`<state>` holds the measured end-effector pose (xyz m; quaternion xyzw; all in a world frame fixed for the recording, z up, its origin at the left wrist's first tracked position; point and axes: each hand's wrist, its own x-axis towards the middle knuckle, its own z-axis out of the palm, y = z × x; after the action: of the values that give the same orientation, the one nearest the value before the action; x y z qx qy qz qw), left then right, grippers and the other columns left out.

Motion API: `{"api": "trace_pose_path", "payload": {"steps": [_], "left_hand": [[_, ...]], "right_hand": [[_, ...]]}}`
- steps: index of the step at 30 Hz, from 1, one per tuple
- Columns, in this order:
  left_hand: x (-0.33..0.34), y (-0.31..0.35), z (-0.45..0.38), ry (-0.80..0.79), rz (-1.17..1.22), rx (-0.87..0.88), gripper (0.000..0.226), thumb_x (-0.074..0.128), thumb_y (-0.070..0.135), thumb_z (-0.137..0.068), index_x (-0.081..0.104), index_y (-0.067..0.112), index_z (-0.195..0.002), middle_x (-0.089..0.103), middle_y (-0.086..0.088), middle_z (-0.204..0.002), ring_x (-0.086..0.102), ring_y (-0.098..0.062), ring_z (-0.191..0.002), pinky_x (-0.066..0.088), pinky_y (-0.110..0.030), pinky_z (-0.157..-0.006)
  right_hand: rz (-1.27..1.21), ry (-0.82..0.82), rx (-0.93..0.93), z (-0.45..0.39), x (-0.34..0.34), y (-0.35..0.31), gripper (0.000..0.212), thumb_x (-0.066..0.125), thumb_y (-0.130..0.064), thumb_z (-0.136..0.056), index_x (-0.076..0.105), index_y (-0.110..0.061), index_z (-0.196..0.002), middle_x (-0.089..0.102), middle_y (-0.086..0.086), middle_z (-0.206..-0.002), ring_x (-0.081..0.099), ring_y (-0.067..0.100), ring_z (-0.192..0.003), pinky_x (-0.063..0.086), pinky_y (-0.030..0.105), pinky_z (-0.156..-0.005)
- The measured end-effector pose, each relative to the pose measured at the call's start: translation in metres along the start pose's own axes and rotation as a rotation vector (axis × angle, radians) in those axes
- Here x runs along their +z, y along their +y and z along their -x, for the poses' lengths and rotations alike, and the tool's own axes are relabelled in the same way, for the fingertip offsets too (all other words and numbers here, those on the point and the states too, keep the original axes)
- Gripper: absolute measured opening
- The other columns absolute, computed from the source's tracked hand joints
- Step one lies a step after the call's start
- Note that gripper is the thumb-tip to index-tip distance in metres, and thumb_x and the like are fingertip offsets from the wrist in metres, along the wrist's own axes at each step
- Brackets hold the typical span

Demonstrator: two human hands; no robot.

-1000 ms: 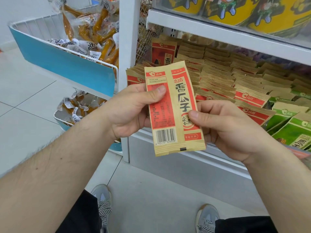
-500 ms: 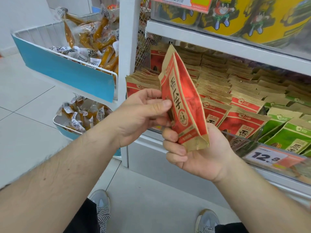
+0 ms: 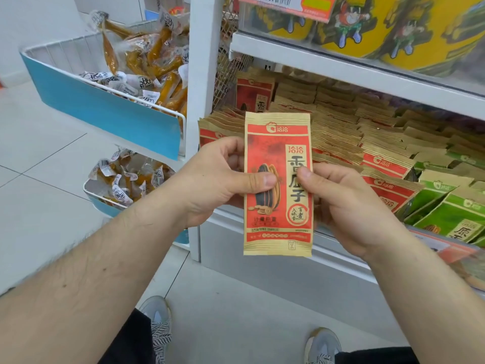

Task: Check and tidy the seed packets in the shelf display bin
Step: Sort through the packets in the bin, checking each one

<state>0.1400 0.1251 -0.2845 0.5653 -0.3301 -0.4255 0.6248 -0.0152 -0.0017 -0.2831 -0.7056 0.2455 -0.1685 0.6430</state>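
Red-and-tan seed packet point(image 3: 278, 185) held upright, printed front toward the camera, in front of the shelf display bin point(image 3: 341, 232) and just above its front lip. Pinched at its left edge by the left hand point(image 3: 217, 179), thumb lying across the sunflower-seed picture, fingers curled behind. Pinched at its right edge by the right hand point(image 3: 349, 206), thumb pressed on the large printed characters, fingers hidden behind the packet. Both grips narrow, closed on the one packet.

Behind it, in the bin: rows of matching red packets point(image 3: 380, 164) standing on edge, tan tops overlapping like tiles, one red packet point(image 3: 256, 94) upright at the back left. To the right of those, green packets point(image 3: 451, 214) leaning in their own rows. Above, on the next shelf, yellow tubs point(image 3: 372, 24) with cartoon figures and a price tag point(image 3: 286, 6) at the rail.

Left of the white upright point(image 3: 204, 74): two wire baskets, the upper blue-fronted basket point(image 3: 105, 111) and a lower basket point(image 3: 105, 200), each piled with clear-wrapped brown snack packs point(image 3: 154, 53). Below, pale tiled floor point(image 3: 52, 158) and two grey shoes point(image 3: 157, 319) with patterned laces.
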Motion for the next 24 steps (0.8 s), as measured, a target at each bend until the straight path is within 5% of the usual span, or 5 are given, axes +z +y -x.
{"api": "trace_pose_path", "payload": {"steps": [5,10,15,19,24], "left_hand": [[0.0,0.004,0.004,-0.074,-0.241,0.047,0.054,0.083,0.013,-0.059,0.062,0.013,-0.108,0.073,-0.006,-0.103,0.073,-0.021,-0.089,0.061,-0.038,-0.073],[0.007,0.018,0.01,-0.153,-0.557,0.116,0.038,0.085,0.026,-0.07,0.061,0.033,-0.099,0.071,0.016,-0.096,0.07,-0.002,-0.085,0.057,-0.023,-0.069],[-0.003,0.05,0.008,0.154,-0.627,0.296,0.037,0.065,0.058,-0.068,0.068,0.027,-0.088,0.07,0.005,-0.085,0.068,-0.015,-0.08,0.059,-0.034,-0.074],[-0.014,0.072,-0.023,0.322,-0.932,0.35,0.011,0.055,0.034,-0.095,0.065,0.03,-0.093,0.062,0.016,-0.085,0.059,-0.003,-0.083,0.045,-0.019,-0.069],[-0.008,0.079,-0.08,0.149,-1.403,0.167,0.038,0.039,0.005,-0.094,0.063,0.023,-0.118,0.059,0.0,-0.124,0.053,-0.018,-0.103,0.041,-0.028,-0.08]], "right_hand": [[-0.052,-0.053,-0.042,0.001,-0.004,-0.001,0.025,0.076,-0.021,-0.076,0.07,-0.004,-0.093,0.074,0.016,-0.087,0.07,0.027,-0.073,0.054,0.033,-0.061],[-0.133,-0.108,-0.108,0.002,-0.009,0.001,0.039,0.087,-0.031,-0.062,0.075,-0.013,-0.095,0.074,0.016,-0.095,0.072,0.031,-0.083,0.058,0.038,-0.067],[-0.089,-0.042,-0.139,0.003,-0.013,0.001,0.02,0.073,-0.038,-0.074,0.074,-0.018,-0.077,0.068,0.006,-0.07,0.048,0.009,-0.047,0.036,0.018,-0.044],[-0.069,-0.046,-0.156,0.003,-0.02,-0.002,0.035,0.08,-0.051,-0.067,0.071,-0.018,-0.075,0.071,0.013,-0.072,0.047,0.012,-0.04,0.036,0.024,-0.047],[-0.048,-0.005,-0.112,0.005,-0.022,-0.006,0.011,0.078,-0.027,-0.074,0.073,-0.02,-0.067,0.069,0.015,-0.07,0.047,0.013,-0.042,0.037,0.024,-0.045]]}}
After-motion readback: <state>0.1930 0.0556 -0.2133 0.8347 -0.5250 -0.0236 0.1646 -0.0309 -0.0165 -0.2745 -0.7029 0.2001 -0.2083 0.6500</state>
